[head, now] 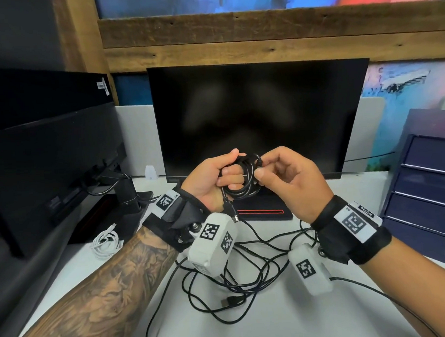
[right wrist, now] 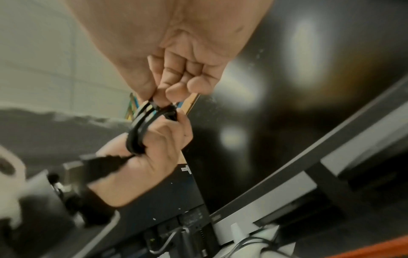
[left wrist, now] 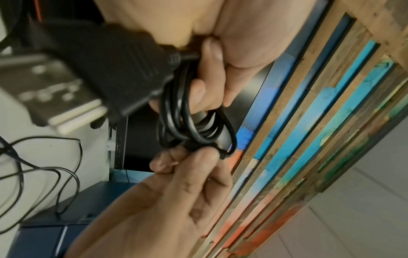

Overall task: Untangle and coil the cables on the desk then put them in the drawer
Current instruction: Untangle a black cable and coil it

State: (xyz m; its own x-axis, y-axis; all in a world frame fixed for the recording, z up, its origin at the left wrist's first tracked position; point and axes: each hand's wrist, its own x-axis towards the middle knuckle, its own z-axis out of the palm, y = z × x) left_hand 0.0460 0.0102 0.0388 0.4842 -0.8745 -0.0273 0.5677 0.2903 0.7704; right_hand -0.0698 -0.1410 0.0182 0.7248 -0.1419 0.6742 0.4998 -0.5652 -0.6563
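A black cable coil (head: 245,177) is held in the air in front of the monitor. My left hand (head: 217,180) grips it, its fingers curled through the loops (left wrist: 189,111). The coil's USB plug (head: 233,214) hangs below the left palm, large and blurred in the left wrist view (left wrist: 73,83). My right hand (head: 281,175) pinches the coil's far side between thumb and forefinger (right wrist: 163,104). A tangle of black cables (head: 237,273) lies on the white desk (head: 289,324) beneath both wrists. A coiled white cable (head: 105,242) rests at the left.
A dark monitor (head: 260,114) stands right behind the hands, its stand base (head: 262,214) under them. A second monitor's back (head: 53,161) fills the left. Blue drawer units (head: 428,183) stand at the right, all shut. A loose USB plug (head: 231,301) lies in the tangle.
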